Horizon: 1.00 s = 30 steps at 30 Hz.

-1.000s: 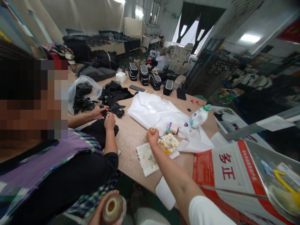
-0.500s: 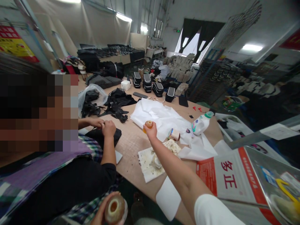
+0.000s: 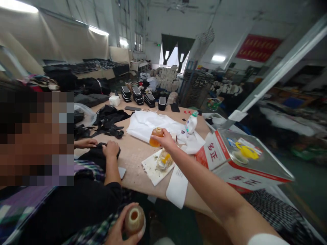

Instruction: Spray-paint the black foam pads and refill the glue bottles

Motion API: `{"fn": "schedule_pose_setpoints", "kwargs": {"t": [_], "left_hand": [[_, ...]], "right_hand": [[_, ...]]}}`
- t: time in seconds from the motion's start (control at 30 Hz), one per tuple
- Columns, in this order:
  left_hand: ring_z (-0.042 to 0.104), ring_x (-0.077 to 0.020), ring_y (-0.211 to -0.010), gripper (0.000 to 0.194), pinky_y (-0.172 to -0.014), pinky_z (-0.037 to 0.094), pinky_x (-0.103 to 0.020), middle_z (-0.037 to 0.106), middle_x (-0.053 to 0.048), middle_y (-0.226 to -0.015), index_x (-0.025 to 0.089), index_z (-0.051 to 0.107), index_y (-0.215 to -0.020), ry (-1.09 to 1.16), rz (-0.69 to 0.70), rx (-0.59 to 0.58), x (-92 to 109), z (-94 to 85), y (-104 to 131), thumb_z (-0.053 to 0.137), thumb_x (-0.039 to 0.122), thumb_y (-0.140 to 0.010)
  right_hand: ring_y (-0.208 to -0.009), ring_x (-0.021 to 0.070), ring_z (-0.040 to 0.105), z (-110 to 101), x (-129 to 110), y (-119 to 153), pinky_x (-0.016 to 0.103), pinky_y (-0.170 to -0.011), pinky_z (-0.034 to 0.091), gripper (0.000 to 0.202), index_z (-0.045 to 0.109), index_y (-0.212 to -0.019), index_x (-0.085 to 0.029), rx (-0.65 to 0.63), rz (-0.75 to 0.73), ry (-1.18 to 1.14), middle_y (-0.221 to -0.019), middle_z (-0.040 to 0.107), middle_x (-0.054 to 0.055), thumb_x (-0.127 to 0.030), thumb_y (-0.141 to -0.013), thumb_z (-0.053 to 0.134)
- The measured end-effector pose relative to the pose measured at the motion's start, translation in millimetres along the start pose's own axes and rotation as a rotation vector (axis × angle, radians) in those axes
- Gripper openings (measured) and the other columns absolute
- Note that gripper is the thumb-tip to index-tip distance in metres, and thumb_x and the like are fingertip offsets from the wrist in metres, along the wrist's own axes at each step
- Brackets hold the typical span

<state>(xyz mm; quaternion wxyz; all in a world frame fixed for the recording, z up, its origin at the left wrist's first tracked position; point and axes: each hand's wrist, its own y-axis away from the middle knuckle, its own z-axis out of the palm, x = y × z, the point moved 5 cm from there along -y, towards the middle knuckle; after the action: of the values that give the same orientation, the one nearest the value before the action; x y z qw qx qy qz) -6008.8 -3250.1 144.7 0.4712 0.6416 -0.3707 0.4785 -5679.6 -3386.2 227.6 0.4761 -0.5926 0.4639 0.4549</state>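
At the bottom of the view, my left hand (image 3: 121, 226) is wrapped round a brownish round bottle (image 3: 134, 219) with an open neck facing up. My right hand (image 3: 166, 140) reaches out over the table and grips an amber bottle (image 3: 156, 137) by its side, its open top tilted slightly. Below the amber bottle lies a stained white sheet (image 3: 152, 166) with a messy container (image 3: 163, 161) and something yellow on it. Behind it spreads white paper (image 3: 143, 124). A white bottle with a green cap (image 3: 191, 122) stands on that paper's right side.
A co-worker (image 3: 61, 204) sits at the left, hands on black cloth (image 3: 98, 156). Black scraps (image 3: 112, 115) and stacked black cases (image 3: 138, 96) lie farther back on the table (image 3: 130, 146). A red-and-white box (image 3: 245, 180) carrying yellow scissors (image 3: 246, 150) stands at the right.
The camera view has swung right. The amber bottle now shows more fully in my right hand, and the yellow thing on the messy container has come into sight. The co-worker's hands have moved apart.
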Motion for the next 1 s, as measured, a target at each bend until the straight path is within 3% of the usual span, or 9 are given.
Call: {"fn": "schedule_pose_setpoints", "kwargs": {"t": [0.1,0.2,0.4,0.67,0.87,1.0], "left_hand": [[0.062,-0.0285,-0.113,0.06,-0.097,0.05,-0.032,0.064,-0.011,-0.124,0.019,0.062,-0.118,-0.016,0.0,-0.1,6,13.7,8,0.079,0.036,-0.062],[0.064,-0.028,-0.11,0.062,-0.096,0.051,-0.032,0.066,-0.011,-0.121,0.018,0.06,-0.119,-0.014,-0.007,-0.232,16,38.8,14,0.079,0.036,-0.063],[0.066,-0.0274,-0.103,0.067,-0.093,0.053,-0.035,0.068,-0.011,-0.115,0.014,0.055,-0.121,-0.015,-0.048,-0.442,46,116.2,31,0.08,0.038,-0.064],[0.064,-0.0257,-0.104,0.064,-0.094,0.05,-0.037,0.067,-0.009,-0.109,0.012,0.054,-0.12,-0.078,0.105,-0.682,74,270.9,68,0.081,0.03,-0.065],[0.061,-0.0247,-0.107,0.067,-0.096,0.048,-0.037,0.064,-0.011,-0.115,0.011,0.049,-0.125,-0.122,0.207,-0.804,77,415.4,135,0.079,0.029,-0.067],[0.061,-0.0229,-0.107,0.066,-0.097,0.047,-0.036,0.063,-0.009,-0.117,0.014,0.05,-0.124,-0.176,0.244,-0.869,71,511.1,187,0.08,0.029,-0.067]], "right_hand": [[-0.072,0.0186,0.064,-47,-27,37,0.035,-0.067,0.056,0.05,0.059,-0.095,-0.024,-0.01,0.003,-0.006,-0.078,0.065,-0.005,-0.044,-0.055,0.082],[-0.074,0.0175,0.064,-99,-52,81,0.033,-0.069,0.056,0.046,0.06,-0.092,-0.023,-0.003,-0.007,-0.022,-0.081,0.065,-0.005,-0.04,-0.055,0.083],[-0.082,0.0188,0.066,-216,-71,189,0.035,-0.077,0.056,0.046,0.061,-0.097,-0.022,0.07,0.05,-0.05,-0.088,0.069,-0.002,-0.035,-0.059,0.083],[-0.091,0.0261,0.066,-410,-40,361,0.048,-0.087,0.052,0.05,0.063,-0.107,-0.024,0.333,0.095,0.14,-0.098,0.069,0.005,-0.039,-0.064,0.083],[-0.097,0.0277,0.064,-559,-11,503,0.047,-0.09,0.049,0.055,0.061,-0.112,-0.025,0.533,0.213,0.308,-0.107,0.068,0.008,-0.046,-0.065,0.081],[-0.104,0.0267,0.061,-640,10,588,0.044,-0.097,0.044,0.059,0.058,-0.118,-0.023,0.617,0.337,0.398,-0.114,0.066,0.007,-0.05,-0.069,0.076]]}}
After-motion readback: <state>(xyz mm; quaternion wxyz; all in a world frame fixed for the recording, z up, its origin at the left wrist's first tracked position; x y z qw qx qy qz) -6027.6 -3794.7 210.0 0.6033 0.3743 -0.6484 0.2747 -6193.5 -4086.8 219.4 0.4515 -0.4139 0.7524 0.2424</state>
